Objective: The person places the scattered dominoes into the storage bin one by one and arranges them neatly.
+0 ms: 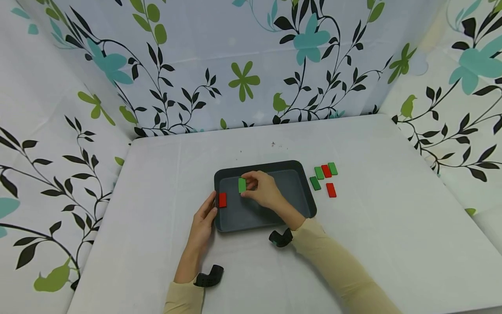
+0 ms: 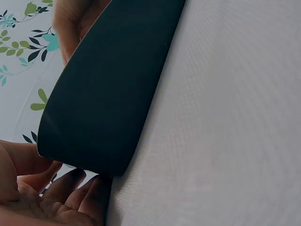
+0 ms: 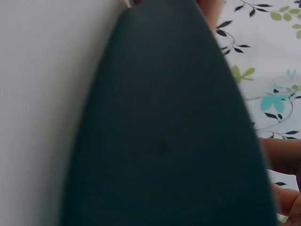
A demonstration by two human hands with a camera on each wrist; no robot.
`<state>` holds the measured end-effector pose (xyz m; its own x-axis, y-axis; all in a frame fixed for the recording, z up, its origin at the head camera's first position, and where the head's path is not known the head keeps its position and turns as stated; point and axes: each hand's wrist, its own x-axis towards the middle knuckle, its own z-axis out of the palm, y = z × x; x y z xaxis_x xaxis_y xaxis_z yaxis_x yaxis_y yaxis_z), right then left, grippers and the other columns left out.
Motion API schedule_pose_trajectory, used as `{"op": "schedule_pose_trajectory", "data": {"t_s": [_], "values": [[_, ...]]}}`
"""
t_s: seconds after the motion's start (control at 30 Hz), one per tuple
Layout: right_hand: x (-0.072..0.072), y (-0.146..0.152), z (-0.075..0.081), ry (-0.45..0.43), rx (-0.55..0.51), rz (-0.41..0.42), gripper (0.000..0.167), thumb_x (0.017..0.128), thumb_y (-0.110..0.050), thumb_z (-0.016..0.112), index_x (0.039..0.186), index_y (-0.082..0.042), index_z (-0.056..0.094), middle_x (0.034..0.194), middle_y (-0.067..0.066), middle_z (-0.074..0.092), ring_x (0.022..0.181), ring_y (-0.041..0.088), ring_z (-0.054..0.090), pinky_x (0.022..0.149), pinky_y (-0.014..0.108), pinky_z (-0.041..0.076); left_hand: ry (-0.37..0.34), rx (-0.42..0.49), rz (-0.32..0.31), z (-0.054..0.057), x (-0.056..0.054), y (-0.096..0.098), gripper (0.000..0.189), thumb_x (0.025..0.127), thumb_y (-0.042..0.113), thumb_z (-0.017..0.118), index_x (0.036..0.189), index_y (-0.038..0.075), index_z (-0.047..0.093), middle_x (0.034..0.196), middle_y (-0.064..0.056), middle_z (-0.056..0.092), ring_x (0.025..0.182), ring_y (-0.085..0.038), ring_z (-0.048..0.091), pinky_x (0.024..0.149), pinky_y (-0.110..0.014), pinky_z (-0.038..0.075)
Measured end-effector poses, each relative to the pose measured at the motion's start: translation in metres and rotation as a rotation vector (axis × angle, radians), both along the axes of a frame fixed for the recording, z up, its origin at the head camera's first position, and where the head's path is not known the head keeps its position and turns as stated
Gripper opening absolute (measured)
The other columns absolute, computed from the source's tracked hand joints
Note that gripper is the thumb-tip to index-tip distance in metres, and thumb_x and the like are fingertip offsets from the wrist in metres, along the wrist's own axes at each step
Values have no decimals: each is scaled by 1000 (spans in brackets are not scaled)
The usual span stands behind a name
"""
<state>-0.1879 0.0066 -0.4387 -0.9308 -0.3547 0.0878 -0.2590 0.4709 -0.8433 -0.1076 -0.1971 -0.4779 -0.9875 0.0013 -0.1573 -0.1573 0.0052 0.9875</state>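
A dark grey baking tray (image 1: 270, 220) lies flat on the white-covered table. Over its left half, my right hand (image 1: 264, 189) pinches a green block (image 1: 242, 185) between thumb and fingers. Beside the tray's left edge, my left hand (image 1: 204, 222) holds the rim and end wall, with its thumb near the front. A red block (image 1: 222, 200) sits inside the tray by that edge. In the left wrist view, the left fingers (image 2: 70, 188) touch the corner of the tray (image 2: 103, 94). The tray's wall (image 3: 160, 117) hides most of the right hand in the right wrist view.
Right of the tray lie several loose blocks: green ones, such as this green block (image 1: 315, 183), and red ones, such as this red block (image 1: 331, 190). The white tablecloth (image 1: 376, 218) spreads around them. A patterned curtain (image 1: 188, 65) stands behind the table.
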Motion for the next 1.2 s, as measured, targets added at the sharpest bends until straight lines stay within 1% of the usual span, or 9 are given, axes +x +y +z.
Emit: {"op": "schedule_pose_trajectory", "data": {"t_s": [0.2,0.37,0.53,0.67,0.87,1.03,1.2], "values": [[1,-22,-10,-16,34,28,47,78,-7,82,122,-2,65,104,12,64,89,21,65,77,27,55,0,10,-1,0,0,-1,51,105,6,36,155,14,28,163,-4,22,151,-17,15,123,-38,17],[-1,-31,-17,-36,78,36,48,77,-9,83,121,-1,66,102,11,64,85,19,64,76,26,54,6,8,-11,0,0,0,52,105,5,36,156,12,27,163,-6,21,151,-19,15,122,-39,17],[-1,-37,-22,-27,123,48,49,76,-8,84,120,0,66,102,13,63,81,16,64,72,22,53,0,5,-10,0,1,-1,52,105,6,36,156,13,27,163,-4,21,151,-17,15,122,-38,17],[0,-40,-23,-20,148,59,49,75,-7,84,121,2,66,104,15,63,80,16,63,70,20,53,2,2,-11,0,1,-2,51,105,6,36,156,13,27,163,-4,21,151,-16,15,123,-38,17],[1,-41,-22,-18,185,79,49,77,-7,83,122,1,66,103,14,61,79,15,63,71,19,53,3,10,-21,-1,1,-2,52,106,7,36,156,13,26,163,-3,20,151,-16,13,123,-38,16],[2,-41,-22,2,200,93,48,77,-9,83,121,0,66,103,14,61,78,14,62,72,20,53,5,7,-24,-1,1,-2,51,106,7,36,156,13,26,163,-3,20,151,-16,13,123,-38,16],[2,-42,-23,37,236,111,47,76,-10,84,119,0,67,101,13,62,78,14,57,72,21,50,5,2,-21,0,1,-2,52,106,7,36,156,14,26,163,-3,20,151,-16,14,123,-38,16]]}}
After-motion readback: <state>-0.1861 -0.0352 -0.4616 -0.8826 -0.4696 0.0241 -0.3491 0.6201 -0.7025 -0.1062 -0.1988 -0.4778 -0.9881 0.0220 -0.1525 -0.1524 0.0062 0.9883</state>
